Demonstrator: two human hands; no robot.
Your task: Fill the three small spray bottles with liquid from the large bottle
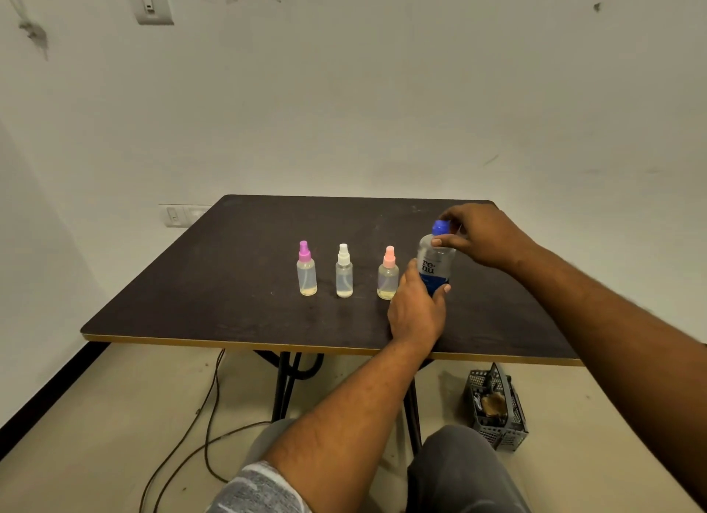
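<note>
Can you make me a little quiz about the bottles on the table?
1. True or false: all three small spray bottles have their tops on.
2. Which hand holds the body of the large bottle: A left, B right?
3. What colour is the large bottle's cap?

Key:
1. True. The purple-topped bottle, white-topped bottle and pink-topped bottle are all closed, each with only a little liquid at the bottom.
2. A. The left hand wraps the body; the right hand has its fingers at the cap.
3. Blue.
</note>
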